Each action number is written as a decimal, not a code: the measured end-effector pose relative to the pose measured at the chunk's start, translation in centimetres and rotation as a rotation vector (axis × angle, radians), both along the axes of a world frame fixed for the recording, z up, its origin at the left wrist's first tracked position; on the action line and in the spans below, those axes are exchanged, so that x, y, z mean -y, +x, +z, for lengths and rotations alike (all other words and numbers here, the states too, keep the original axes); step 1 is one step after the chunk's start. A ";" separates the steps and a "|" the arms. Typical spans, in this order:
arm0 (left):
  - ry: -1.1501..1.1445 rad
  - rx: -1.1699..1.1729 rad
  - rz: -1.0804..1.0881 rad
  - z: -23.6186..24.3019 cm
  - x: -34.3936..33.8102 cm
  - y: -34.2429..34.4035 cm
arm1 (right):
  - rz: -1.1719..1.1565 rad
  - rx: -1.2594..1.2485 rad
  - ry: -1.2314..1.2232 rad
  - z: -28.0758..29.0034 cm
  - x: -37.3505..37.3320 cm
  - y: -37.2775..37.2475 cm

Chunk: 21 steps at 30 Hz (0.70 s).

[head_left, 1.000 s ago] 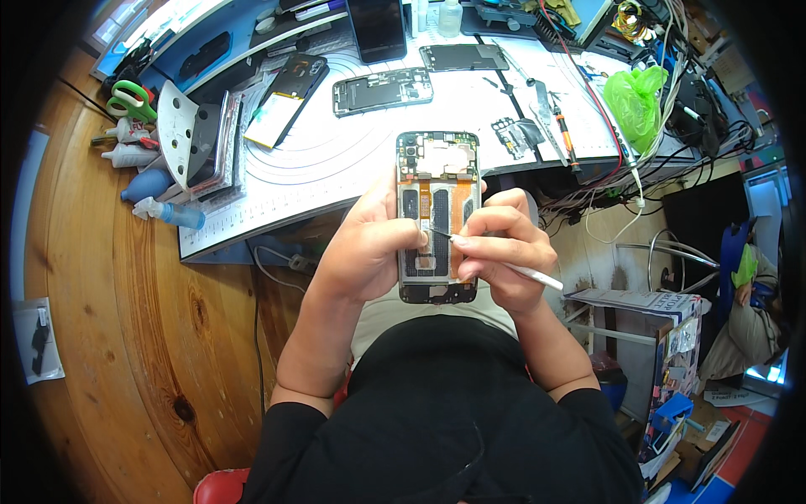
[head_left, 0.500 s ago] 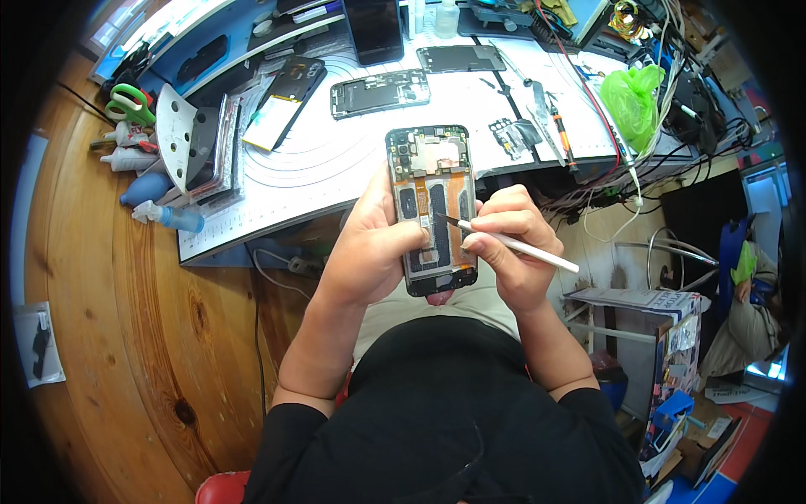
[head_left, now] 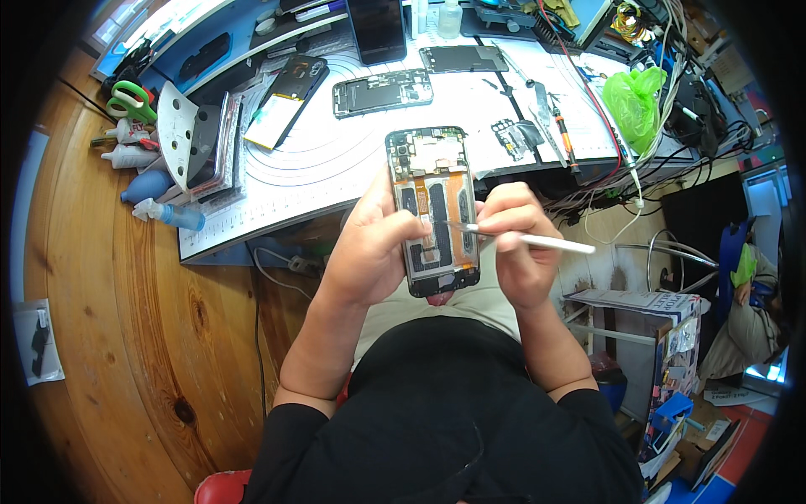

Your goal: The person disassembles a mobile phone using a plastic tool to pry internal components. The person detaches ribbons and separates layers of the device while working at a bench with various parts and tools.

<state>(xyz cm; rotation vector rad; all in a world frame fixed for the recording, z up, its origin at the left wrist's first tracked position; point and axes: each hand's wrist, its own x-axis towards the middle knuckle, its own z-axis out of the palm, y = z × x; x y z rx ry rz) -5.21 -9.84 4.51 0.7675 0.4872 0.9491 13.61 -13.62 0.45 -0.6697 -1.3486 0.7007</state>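
An opened phone (head_left: pixel 438 202) without its back cover lies tilted in my left hand (head_left: pixel 369 244), over my lap. Its board shows at the top, with orange flex strips and dark adhesive patches in the battery bay. My left thumb rests on the bay's left part, while the other fingers are hidden under the frame. Between the fingers of my right hand (head_left: pixel 525 244) is a craft knife (head_left: pixel 546 242) with a slim white handle. The thin dark blade points left across the middle of the bay; whether its tip touches cannot be told.
On the white mat lie a second phone frame (head_left: pixel 382 92), a dark phone panel (head_left: pixel 463 58), an orange-black screwdriver (head_left: pixel 562 134) and small parts (head_left: pixel 516 139). A green bag (head_left: pixel 631 99) and cables sit at the right. Green-handled scissors (head_left: pixel 132 102) and bottles stand left.
The knife has swung to a flatter angle and its handle end has moved slightly right and up. My right fingers have shifted around it. My left hand and the phone stay nearly still.
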 end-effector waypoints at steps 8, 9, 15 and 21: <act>-0.040 0.173 0.040 -0.6 0.1 -0.1 | -0.165 0.646 0.041 3.2 -0.7 -0.2; -0.028 0.179 0.035 -0.5 0.1 0.0 | -0.142 0.660 0.000 3.3 -0.8 -0.6; 0.005 0.172 0.095 0.0 0.1 0.2 | -0.100 0.421 -0.057 0.8 -1.2 -1.8; 0.019 0.131 0.098 0.1 0.3 0.2 | -0.103 0.395 -0.087 1.6 -1.6 -2.3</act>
